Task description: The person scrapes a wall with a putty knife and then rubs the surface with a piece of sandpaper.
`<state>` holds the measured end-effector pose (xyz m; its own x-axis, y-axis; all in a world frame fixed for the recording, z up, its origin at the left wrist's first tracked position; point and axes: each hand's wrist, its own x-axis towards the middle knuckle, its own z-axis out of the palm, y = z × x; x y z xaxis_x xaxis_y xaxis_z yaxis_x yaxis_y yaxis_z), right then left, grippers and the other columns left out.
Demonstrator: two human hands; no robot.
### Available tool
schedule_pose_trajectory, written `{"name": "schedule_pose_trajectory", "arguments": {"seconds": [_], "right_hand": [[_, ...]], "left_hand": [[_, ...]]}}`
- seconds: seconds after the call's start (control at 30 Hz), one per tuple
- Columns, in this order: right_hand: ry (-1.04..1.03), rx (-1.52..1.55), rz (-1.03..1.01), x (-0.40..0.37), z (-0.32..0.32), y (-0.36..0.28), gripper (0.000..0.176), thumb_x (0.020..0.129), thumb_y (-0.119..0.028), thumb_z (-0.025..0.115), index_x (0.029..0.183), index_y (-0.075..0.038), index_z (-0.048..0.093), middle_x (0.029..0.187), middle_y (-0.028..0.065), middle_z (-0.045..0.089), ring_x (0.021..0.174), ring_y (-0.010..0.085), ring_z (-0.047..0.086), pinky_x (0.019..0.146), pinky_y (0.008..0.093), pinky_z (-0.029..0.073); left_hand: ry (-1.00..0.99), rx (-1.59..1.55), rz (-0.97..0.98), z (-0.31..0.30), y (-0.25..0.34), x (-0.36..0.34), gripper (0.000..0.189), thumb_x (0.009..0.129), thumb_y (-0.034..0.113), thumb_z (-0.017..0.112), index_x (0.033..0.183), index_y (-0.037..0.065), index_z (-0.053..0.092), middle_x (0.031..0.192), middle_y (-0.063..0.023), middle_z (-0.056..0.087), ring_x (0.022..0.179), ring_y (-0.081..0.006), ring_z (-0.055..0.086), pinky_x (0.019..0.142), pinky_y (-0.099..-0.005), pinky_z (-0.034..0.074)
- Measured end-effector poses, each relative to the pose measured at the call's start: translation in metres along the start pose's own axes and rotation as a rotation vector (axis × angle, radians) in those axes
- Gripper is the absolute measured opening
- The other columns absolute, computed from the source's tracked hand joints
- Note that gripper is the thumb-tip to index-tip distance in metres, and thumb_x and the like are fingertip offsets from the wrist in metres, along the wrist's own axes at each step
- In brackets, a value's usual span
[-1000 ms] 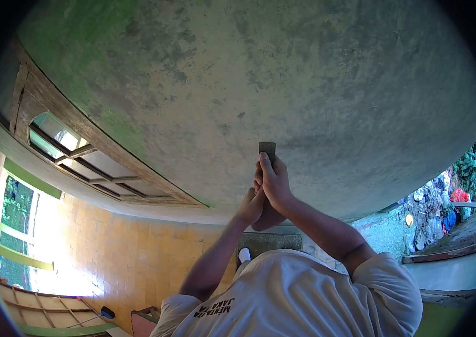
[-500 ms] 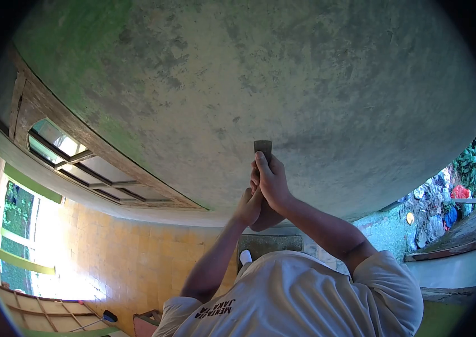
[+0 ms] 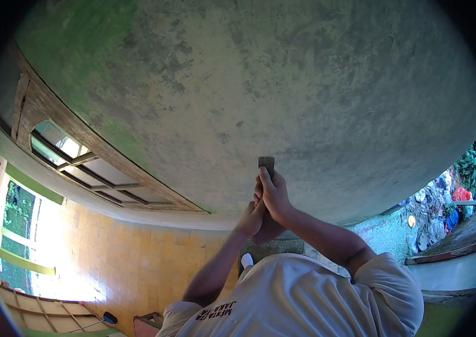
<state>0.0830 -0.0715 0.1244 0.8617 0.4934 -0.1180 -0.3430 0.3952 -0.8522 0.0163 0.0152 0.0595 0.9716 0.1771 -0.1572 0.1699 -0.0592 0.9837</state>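
A flat, dark tool (image 3: pixel 266 163) points up at the mottled grey-green wall (image 3: pixel 316 101), its squared end at or very near the surface. My right hand (image 3: pixel 275 194) is closed around the tool, with the thumb laid along it. Just below and to the left, my left hand (image 3: pixel 251 219) presses against the right one, its fingers closed and partly hidden behind it. Whether the left fingers grip the tool itself cannot be made out. Patches of green and darker grey mark the wall above the hands.
A wooden-framed window (image 3: pixel 97 174) is set in the wall at the left. Yellowish floor tiles (image 3: pixel 137 247) lie below. A dark block or step (image 3: pixel 280 246) is behind my forearms. Red and blue items lie among stones at the far right.
Both hands and the tool have moved down along the wall, slightly to the right. The grip looks the same.
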Motion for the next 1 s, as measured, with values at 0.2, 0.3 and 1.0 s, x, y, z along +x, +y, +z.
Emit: {"name": "schedule_pose_trajectory", "arguments": {"seconds": [0.2, 0.3, 1.0], "right_hand": [[0.009, -0.054, 0.116, -0.018, -0.016, 0.026, 0.032, 0.098, -0.036, 0.048, 0.083, -0.008, 0.047, 0.056, -0.0008, 0.042, 0.045, 0.0101, 0.044, 0.044, 0.0271, 0.039], [-0.009, -0.025, -0.021, 0.004, 0.002, -0.002, 0.032, 0.098, -0.035, 0.048, 0.082, -0.008, 0.046, 0.056, -0.0010, 0.042, 0.045, 0.0098, 0.043, 0.044, 0.0271, 0.039], [-0.004, -0.042, 0.015, -0.006, -0.007, 0.009, 0.033, 0.098, -0.037, 0.049, 0.083, -0.008, 0.045, 0.057, -0.0005, 0.042, 0.045, 0.0101, 0.043, 0.043, 0.0281, 0.039]], "left_hand": [[0.126, -0.026, 0.088, 0.019, -0.043, -0.014, 0.058, 0.098, 0.047, 0.037, 0.105, -0.007, 0.057, 0.092, -0.0142, 0.065, 0.095, -0.0149, 0.057, 0.078, -0.0349, 0.045], [0.100, 0.027, 0.066, 0.002, -0.010, 0.005, 0.058, 0.098, 0.046, 0.037, 0.104, -0.008, 0.057, 0.092, -0.0157, 0.066, 0.095, -0.0167, 0.058, 0.078, -0.0361, 0.045], [0.093, -0.004, 0.045, 0.011, -0.038, -0.001, 0.064, 0.097, 0.050, 0.036, 0.104, -0.010, 0.057, 0.092, -0.0195, 0.065, 0.095, -0.0218, 0.059, 0.079, -0.0366, 0.046]]}}
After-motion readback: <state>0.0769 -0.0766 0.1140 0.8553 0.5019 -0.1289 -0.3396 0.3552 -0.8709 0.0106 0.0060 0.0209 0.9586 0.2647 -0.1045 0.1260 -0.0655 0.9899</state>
